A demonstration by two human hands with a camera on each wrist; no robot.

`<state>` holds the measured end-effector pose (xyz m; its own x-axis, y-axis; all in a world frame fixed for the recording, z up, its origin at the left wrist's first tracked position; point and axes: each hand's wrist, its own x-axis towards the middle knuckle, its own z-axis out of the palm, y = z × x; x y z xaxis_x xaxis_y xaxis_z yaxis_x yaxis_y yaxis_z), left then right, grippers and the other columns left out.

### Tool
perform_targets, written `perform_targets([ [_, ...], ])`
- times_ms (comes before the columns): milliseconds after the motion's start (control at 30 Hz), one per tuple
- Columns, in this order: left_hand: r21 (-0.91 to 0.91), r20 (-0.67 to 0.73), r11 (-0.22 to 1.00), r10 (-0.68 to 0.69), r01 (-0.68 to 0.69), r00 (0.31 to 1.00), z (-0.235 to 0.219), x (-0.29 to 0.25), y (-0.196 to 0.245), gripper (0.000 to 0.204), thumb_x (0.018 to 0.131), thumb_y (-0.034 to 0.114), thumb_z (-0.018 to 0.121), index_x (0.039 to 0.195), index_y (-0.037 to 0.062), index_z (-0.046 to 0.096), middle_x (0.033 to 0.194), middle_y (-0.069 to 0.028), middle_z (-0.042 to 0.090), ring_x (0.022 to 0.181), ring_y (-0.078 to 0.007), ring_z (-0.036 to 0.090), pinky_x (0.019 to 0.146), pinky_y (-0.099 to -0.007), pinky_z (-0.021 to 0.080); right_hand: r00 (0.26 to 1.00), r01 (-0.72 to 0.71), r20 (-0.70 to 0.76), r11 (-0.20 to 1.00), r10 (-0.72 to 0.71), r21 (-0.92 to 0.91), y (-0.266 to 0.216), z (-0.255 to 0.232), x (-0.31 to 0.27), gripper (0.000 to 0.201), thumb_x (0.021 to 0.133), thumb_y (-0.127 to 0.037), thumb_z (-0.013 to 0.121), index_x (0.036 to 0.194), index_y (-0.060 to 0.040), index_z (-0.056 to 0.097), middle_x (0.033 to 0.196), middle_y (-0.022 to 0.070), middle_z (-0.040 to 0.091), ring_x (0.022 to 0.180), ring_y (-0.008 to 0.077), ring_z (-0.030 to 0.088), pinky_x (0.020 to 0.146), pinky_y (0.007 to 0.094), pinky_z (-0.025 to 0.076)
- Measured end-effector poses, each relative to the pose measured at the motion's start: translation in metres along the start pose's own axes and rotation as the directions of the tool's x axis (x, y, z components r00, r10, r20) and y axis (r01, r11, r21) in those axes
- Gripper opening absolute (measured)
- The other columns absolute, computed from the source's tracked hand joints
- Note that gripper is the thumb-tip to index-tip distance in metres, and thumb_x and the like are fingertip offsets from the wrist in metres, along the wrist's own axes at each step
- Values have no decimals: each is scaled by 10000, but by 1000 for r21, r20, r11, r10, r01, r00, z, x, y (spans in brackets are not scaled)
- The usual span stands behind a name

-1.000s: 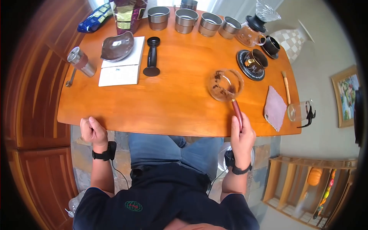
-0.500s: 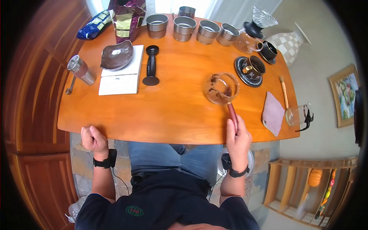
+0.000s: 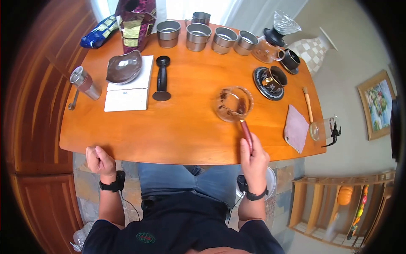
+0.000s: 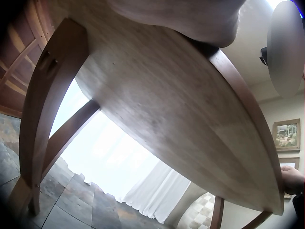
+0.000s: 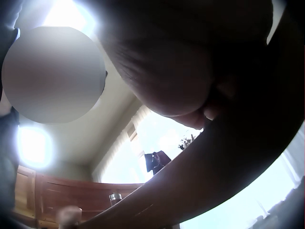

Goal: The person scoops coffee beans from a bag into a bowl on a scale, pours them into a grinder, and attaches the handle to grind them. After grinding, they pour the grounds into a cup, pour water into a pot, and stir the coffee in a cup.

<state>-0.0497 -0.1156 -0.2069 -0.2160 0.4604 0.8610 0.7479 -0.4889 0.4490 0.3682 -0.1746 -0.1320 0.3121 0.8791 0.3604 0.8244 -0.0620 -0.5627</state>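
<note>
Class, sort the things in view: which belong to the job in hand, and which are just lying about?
Likely in the job:
- handled glass vessel, held by the right hand
- ribbed dripper

Apparently just about:
- checkered vase
- framed picture
- orange ornament

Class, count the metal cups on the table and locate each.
5. Four stand in a far-side row: the first cup nearest the maroon bag, then the second cup, the third cup, and the fourth cup beside the glass server. The fifth cup is behind the second, partly hidden.
</note>
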Motion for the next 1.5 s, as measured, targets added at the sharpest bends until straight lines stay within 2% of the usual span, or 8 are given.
perform_targets([
  [33,-1,-3,1000,-14,14,1000,0,1,1,338,987,-31,529,672,30,424,666,-91,469,600,-229,427,582,-339,354,1000,-17,18,1000,17,4,-6,2,0,267,953,-188,712,1186,-59,706,826,221,692,739,398,698,659,431,544],
  [167,34,39,999,1,-3,999,-4,3,1,322,990,-25,532,685,27,441,668,-88,479,609,-229,441,590,-327,366,994,110,27,994,-110,18,-2,2,-8,252,942,-167,710,1164,-49,712,815,208,687,700,395,677,647,435,538],
  [433,9,27,1000,-6,6,1000,-2,0,-1,319,990,-20,534,689,25,437,684,-97,517,620,-232,469,588,-325,368,1000,-5,-19,1000,5,9,5,-4,0,258,956,-170,702,1198,-79,704,861,209,699,751,386,699,665,407,550],
  [900,41,34,999,-3,1,999,0,2,1,325,988,-25,530,683,33,434,674,-91,495,620,-244,457,595,-339,369,999,-24,-46,999,24,21,4,-7,-1,257,958,-173,712,1198,-80,712,830,208,694,721,370,706,636,395,542],
  [967,1,26,1000,20,-20,999,1,5,4,344,1030,-2,514,699,15,423,705,-68,432,640,-188,402,610,-323,340,999,18,-31,1000,-18,-9,1,1,2,263,952,-175,716,1197,-81,707,818,206,694,716,380,698,634,406,544],
  [1167,43,40,999,6,-7,999,-3,6,5,332,1003,-19,527,687,22,429,676,-83,454,621,-219,416,594,-340,345,985,169,18,986,-169,5,4,-1,-7,273,912,-145,737,1167,-50,710,788,201,673,706,371,686,650,414,536],
  [1433,26,17,1000,13,-13,1000,-1,4,3,336,981,-32,540,677,33,414,652,-89,467,600,-246,426,574,-353,347,999,-26,-20,999,25,-34,10,-12,0,254,964,-179,696,1198,-79,711,838,214,692,729,387,695,641,410,543],
  [1500,11,24,1000,19,-19,1000,0,4,2,337,1015,-15,517,689,10,439,683,-74,425,632,-198,400,598,-332,328,998,0,-65,996,-5,-87,9,-1,3,262,962,-179,699,1200,-70,702,835,218,694,728,392,697,638,420,544],
])
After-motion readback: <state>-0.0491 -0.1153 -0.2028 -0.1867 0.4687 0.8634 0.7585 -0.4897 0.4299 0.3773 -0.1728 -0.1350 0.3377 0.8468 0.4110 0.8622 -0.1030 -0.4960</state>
